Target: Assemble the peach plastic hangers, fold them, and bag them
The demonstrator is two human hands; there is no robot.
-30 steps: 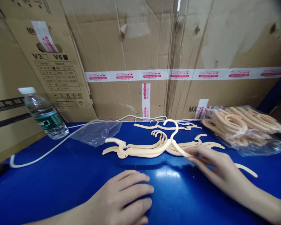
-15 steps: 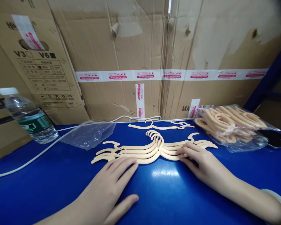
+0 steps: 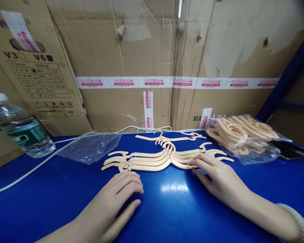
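Several cream plastic hangers [image 3: 147,163] lie close together in overlapping rows on the blue table, their hooks bunched at the middle. My right hand [image 3: 215,172] has its fingertips on the right arm of the nearest hanger, with the thumb at that arm's near edge. My left hand [image 3: 119,199] is just in front of the hangers' left side, holding nothing, its fingers loosely bent and its thumb apart. Behind the group lies another hanger [image 3: 152,138]. Its right end is close to a small loose-looking cream piece [image 3: 196,135].
Clear bags of folded cream hangers [image 3: 240,135] lie at the right, beside a dark flat device [image 3: 287,151]. At the left are an empty clear bag [image 3: 91,146], a water bottle [image 3: 27,131] and a white cable [image 3: 22,182]. Cardboard [image 3: 126,57] stands behind the blue table [image 3: 164,216].
My left hand has drawn back from the nearest hanger and its fingers have curled a little. The grouped hangers sit slightly farther back and closer together. My right hand stays at their right side.
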